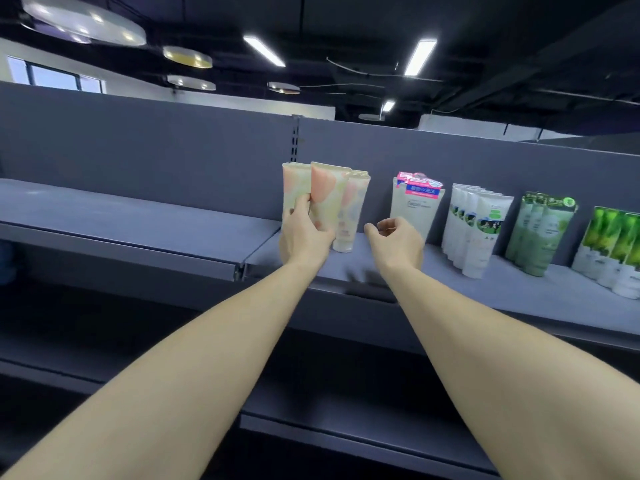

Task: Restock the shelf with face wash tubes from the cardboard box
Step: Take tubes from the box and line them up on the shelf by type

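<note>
Left hand [304, 233] wrapped around a peach-patterned face wash tube [325, 199], holding it upright on the grey shelf [467, 282] at the far left of the product row, snug against its matching tubes [351, 216]. Right hand [398, 237] just beside, loosely curled, holding nothing (looks ready to steady the row). Long axis vertical, cap down. Cardboard box nowhere in view.

A shop: grey retail shelf [519, 292] carrying rows of face wash tubes [479, 230], strip lights [420, 57] at 12 o'clock.
</note>
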The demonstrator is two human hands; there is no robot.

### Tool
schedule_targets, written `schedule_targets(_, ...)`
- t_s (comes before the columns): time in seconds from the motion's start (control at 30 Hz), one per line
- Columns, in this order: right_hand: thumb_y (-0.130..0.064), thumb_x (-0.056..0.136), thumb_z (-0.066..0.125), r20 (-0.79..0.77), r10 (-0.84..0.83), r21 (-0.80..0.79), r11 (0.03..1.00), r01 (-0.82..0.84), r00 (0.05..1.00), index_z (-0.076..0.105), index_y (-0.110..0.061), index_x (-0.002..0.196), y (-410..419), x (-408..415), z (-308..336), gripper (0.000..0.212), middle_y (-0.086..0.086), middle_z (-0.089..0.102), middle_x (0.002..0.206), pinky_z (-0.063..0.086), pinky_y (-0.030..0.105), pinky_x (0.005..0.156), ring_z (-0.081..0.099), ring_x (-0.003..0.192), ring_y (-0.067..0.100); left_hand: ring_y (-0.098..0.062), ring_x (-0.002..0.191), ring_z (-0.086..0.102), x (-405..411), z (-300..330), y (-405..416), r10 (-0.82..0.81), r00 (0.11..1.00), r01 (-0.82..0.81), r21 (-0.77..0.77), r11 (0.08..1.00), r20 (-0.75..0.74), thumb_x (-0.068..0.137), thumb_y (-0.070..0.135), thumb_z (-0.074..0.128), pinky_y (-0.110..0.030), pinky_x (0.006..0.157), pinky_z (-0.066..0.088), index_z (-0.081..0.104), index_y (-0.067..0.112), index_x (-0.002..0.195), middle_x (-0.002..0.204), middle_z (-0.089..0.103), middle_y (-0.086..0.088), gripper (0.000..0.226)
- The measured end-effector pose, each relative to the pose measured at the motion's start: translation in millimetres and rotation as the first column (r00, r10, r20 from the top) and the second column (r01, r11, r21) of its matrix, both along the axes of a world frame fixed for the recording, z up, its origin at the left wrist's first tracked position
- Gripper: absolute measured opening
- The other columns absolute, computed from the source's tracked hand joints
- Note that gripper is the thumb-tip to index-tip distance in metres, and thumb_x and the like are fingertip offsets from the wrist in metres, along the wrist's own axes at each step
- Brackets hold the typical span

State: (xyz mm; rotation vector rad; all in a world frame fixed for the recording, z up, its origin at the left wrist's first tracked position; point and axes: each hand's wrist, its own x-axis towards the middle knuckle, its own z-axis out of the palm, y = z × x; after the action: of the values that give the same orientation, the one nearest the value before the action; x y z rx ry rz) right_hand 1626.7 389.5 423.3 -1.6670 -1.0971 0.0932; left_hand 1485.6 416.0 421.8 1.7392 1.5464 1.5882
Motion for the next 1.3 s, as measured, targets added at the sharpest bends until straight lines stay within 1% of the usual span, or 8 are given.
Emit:
schedule_targets(0.2, -0.041, 0.089, 0.061, 0.041, -0.033, 0.0, 0.999, 0.033, 0.999, 0.062, -0.019, 0.089, 29.1, -46.7, -6.6, 0.021, -0.007, 0.065, 0.085, 0.04, 0.029, 0.066, 0.058, 0.082, 0.017, -0.027, 0.094, 0.058, -43.5, -9.3, 41.0, -0.024, 0.999, 0.025, -0.049, 0.998, 0.021, 0.082, 0.024, 0.067, -0.033, 0.072, 0.046, 0.044, 0.028, 0.132, 0.113, 0.051, -0.003, 0.055)
schedule_targets(0.33, -0.036, 0.09, 0.058, 0.044, -0.084, -0.032, 0.996, 0.085, 0.996, 0.06, -0.018, 0.093, 41.7, -56.0, -9.3, 0.018, -0.005, 0.063, 0.085, 0.041, 0.029, 0.067, 0.057, 0.082, 0.018, -0.028, 0.094, 0.058, -51.6, -12.7, 62.3, -0.06, 0.997, 0.063, -0.071, 0.995, 0.047, 0.082, 0.026, 0.067, -0.035, 0.071, 0.047, 0.044, 0.027, 0.131, 0.114, 0.051, -0.003, 0.054)
schedule_targets(0.43, -0.035, 0.091, 0.058, 0.043, -0.112, -0.041, 0.993, 0.113, 0.993, 0.059, -0.018, 0.096, 50.6, -53.8, -9.5, 0.018, -0.005, 0.062, 0.087, 0.04, 0.03, 0.068, 0.056, 0.082, 0.018, -0.029, 0.094, 0.058, -53.0, -12.1, 78.2, -0.079, 0.995, 0.084, -0.099, 0.992, 0.053, 0.084, 0.026, 0.065, -0.043, 0.08, 0.052, 0.042, 0.029, 0.131, 0.115, 0.049, -0.003, 0.053)
schedule_targets(0.6, -0.03, 0.089, 0.058, 0.021, -0.169, -0.037, 0.985, 0.169, 0.985, 0.058, -0.019, 0.094, 62.2, -42.6, -7.4, 0.012, -0.006, 0.061, 0.087, 0.04, 0.03, 0.068, 0.056, 0.083, 0.018, -0.024, 0.085, 0.051, -49.6, -12.0, 105.1, -0.125, 0.99, 0.134, -0.153, 0.979, 0.065, 0.086, 0.026, 0.06, -0.05, 0.09, 0.048, 0.038, 0.031, 0.134, 0.119, 0.044, -0.003, 0.053)
schedule_targets(0.8, -0.028, 0.093, 0.058, 0.015, -0.213, -0.027, 0.977, 0.214, 0.977, 0.056, -0.021, 0.095, 72.7, -30.4, -10.3, 0.007, -0.002, 0.062, 0.091, 0.051, 0.036, 0.073, 0.059, 0.086, 0.02, -0.026, 0.089, 0.052, -43.4, -14.3, 122.7, -0.157, 0.987, 0.16, -0.162, 0.974, 0.032, 0.086, 0.017, 0.064, -0.05, 0.086, 0.051, 0.032, 0.028, 0.14, 0.126, 0.04, -0.006, 0.063)
schedule_targets(1.0, -0.026, 0.091, 0.057, -0.003, -0.207, -0.028, 0.978, 0.206, 0.978, 0.059, -0.02, 0.095, 70.6, -26.5, -15.2, 0.007, -0.004, 0.062, 0.091, 0.042, 0.03, 0.07, 0.056, 0.086, 0.02, -0.035, 0.095, 0.057, -38.6, -12.8, 119.3, -0.116, 0.993, 0.111, -0.155, 0.982, -0.02, 0.086, 0.014, 0.067, -0.05, 0.077, 0.054, 0.03, 0.023, 0.142, 0.126, 0.04, -0.01, 0.067)
schedule_targets(1.2, -0.025, 0.091, 0.058, -0.009, -0.191, -0.03, 0.981, 0.19, 0.982, 0.06, -0.018, 0.099, 52.3, -20.1, -14.6, 0.011, -0.005, 0.062, 0.092, 0.036, 0.027, 0.068, 0.053, 0.085, 0.018, -0.034, 0.111, 0.054, -38.7, -13.1, 101.0, -0.027, 0.999, 0.021, -0.183, 0.983, -0.033, 0.084, 0.024, 0.074, -0.048, 0.085, 0.05, 0.023, 0.012, 0.148, 0.133, 0.039, -0.013, 0.082)
schedule_targets(1.3, -0.026, 0.09, 0.059, -0.03, -0.153, -0.039, 0.988, 0.152, 0.988, 0.059, -0.019, 0.102, 37.3, -15.3, -14.1, 0.013, -0.005, 0.063, 0.095, 0.036, 0.026, 0.068, 0.055, 0.086, 0.018, -0.031, 0.111, 0.053, -38.6, -13.1, 79.8, 0.038, 0.996, -0.053, -0.184, 0.982, -0.085, 0.085, 0.026, 0.073, -0.042, 0.076, 0.048, 0.033, 0.01, 0.14, 0.131, 0.04, -0.012, 0.07)
